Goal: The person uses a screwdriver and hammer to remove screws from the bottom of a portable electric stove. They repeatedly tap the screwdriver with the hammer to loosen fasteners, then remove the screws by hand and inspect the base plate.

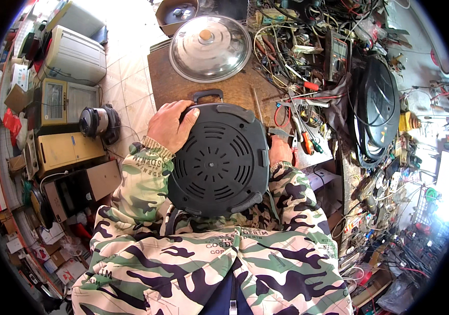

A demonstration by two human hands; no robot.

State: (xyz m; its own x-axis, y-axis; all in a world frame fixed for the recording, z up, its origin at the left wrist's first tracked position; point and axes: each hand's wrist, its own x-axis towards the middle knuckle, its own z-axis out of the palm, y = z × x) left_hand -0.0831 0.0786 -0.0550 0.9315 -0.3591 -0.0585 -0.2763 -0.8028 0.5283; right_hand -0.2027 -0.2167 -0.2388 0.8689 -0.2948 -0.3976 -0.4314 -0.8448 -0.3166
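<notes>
A round black appliance [219, 157] is turned with its slotted, vented underside toward me, in front of my body. My left hand [173, 125] grips its upper left rim, thumb on the underside and fingers curled over the edge. A black handle [208, 95] sticks out beyond the far rim. My right hand [280, 151] is close against the right side of the appliance. Its fingers are mostly hidden, so their grip is unclear. A greyish metal piece [280, 133] shows just beyond that hand. Farther off on the wooden bench [166, 79] lies a domed, shiny lid [209, 50] with a wooden knob.
Pliers, an orange-handled screwdriver [307, 142], tangled wires and a multimeter [338, 55] crowd the bench's right side. A large black oval shell [377, 110] stands beyond them. At left are a yellow cabinet [72, 152], an open carton [103, 179] and a small motor-like device [95, 122].
</notes>
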